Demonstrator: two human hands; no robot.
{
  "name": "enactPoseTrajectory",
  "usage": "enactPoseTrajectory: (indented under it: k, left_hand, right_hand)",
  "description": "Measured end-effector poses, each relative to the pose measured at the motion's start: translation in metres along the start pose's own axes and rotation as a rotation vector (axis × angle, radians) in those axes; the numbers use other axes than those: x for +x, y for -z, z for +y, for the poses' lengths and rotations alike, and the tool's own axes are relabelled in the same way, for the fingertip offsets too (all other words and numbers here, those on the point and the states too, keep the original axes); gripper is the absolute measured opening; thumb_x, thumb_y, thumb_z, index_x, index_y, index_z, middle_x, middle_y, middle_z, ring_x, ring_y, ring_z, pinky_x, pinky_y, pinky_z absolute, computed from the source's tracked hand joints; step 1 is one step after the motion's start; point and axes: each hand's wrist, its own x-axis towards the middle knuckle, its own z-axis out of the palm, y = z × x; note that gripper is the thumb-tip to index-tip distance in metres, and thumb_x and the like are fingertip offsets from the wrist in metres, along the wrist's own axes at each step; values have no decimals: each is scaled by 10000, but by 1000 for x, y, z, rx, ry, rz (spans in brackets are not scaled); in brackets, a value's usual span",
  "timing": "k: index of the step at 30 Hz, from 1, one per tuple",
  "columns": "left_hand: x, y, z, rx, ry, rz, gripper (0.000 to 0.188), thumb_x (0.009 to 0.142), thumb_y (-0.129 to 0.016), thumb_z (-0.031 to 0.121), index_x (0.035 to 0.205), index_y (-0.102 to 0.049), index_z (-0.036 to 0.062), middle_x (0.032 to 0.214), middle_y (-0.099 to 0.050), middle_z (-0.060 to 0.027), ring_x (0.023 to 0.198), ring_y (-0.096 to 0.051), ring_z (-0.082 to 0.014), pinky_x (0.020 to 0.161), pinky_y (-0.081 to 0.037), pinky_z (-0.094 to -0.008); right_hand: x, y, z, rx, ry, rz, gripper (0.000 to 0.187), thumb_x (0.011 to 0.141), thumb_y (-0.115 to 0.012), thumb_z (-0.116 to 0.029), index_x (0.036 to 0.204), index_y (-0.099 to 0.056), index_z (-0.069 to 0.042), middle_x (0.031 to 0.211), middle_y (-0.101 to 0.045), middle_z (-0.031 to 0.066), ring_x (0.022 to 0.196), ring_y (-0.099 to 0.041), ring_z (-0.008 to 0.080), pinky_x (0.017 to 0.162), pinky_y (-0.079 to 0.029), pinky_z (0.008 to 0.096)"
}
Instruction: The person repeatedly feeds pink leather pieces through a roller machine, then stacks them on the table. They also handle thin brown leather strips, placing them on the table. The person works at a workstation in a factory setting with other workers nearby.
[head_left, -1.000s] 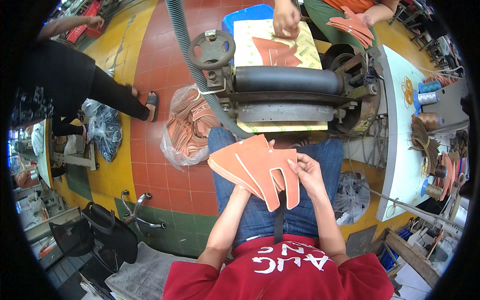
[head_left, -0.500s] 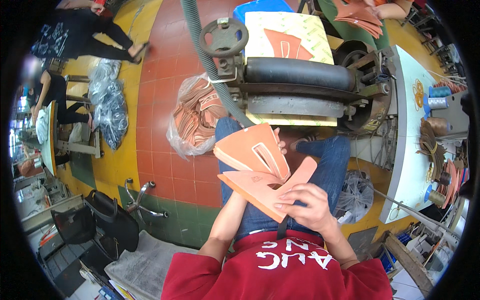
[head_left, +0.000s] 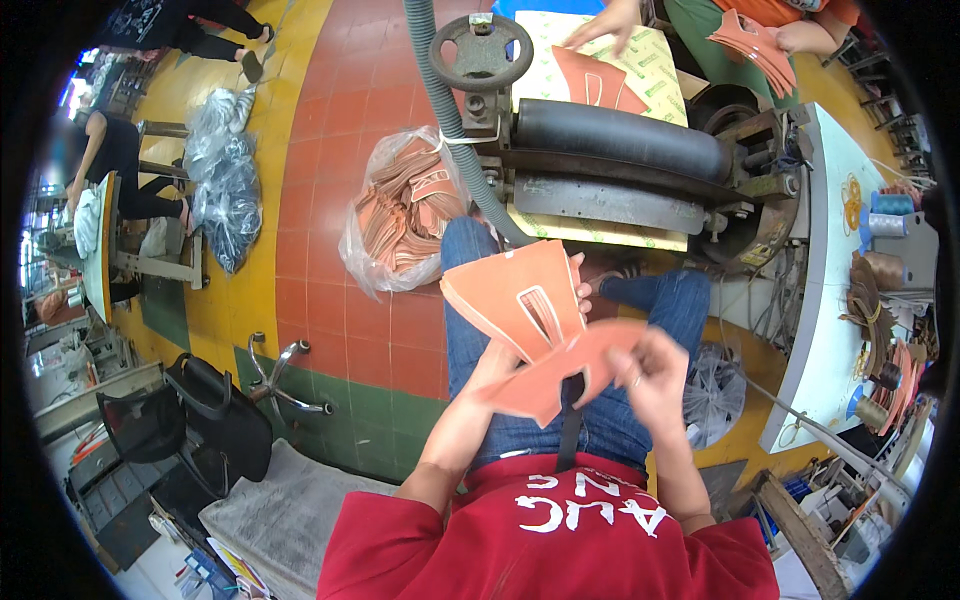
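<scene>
A stack of orange leather pieces (head_left: 500, 290), each with a pale-edged slot cut into it, lies above my lap. My left hand (head_left: 582, 290) is closed on it from below, its fingertips curled past the stack's right edge. In front of the stack hangs a separate curved leather piece (head_left: 535, 385), partly smeared by motion. Its right end is pinched in my right hand (head_left: 650, 368), which is also somewhat blurred. The loose piece overlaps the lower edge of the stack and partly hides my left wrist.
Ahead stands a roller machine (head_left: 620, 140) with a handwheel (head_left: 481, 52) and a hose. Another person's hand (head_left: 608, 22) reaches over a leather piece (head_left: 590, 82) on its yellow board. A plastic bag (head_left: 365, 235) of leather pieces sits on the floor. Thread spools (head_left: 885, 225) stand right.
My right hand has moved right and slightly up, swinging the loose piece away from the stack and turning it. Another person's hand has come in over the machine's board.
</scene>
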Motion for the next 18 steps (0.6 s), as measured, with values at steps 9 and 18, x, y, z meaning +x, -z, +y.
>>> enactPoseTrajectory:
  k: [9,18]
  left_hand:
    - [-2,-17,7,40,-36,199,543,965,-484,375,1433,-419,109,1067,-522,-89,865,-499,-210,802,-473,-336]
    - [-6,-14,7,67,40,163,566,936,-507,441,1428,-432,171,988,-473,-90,869,-475,-223,820,-456,-353]
  right_hand:
    - [118,50,88,397,-224,319,146,915,-675,-212,970,-640,-82,724,-636,-40,515,-508,19,444,-373,183]
    - [147,54,93,621,-138,441,252,919,-669,-186,1086,-593,-13,880,-645,35,723,-595,90,634,-482,229]
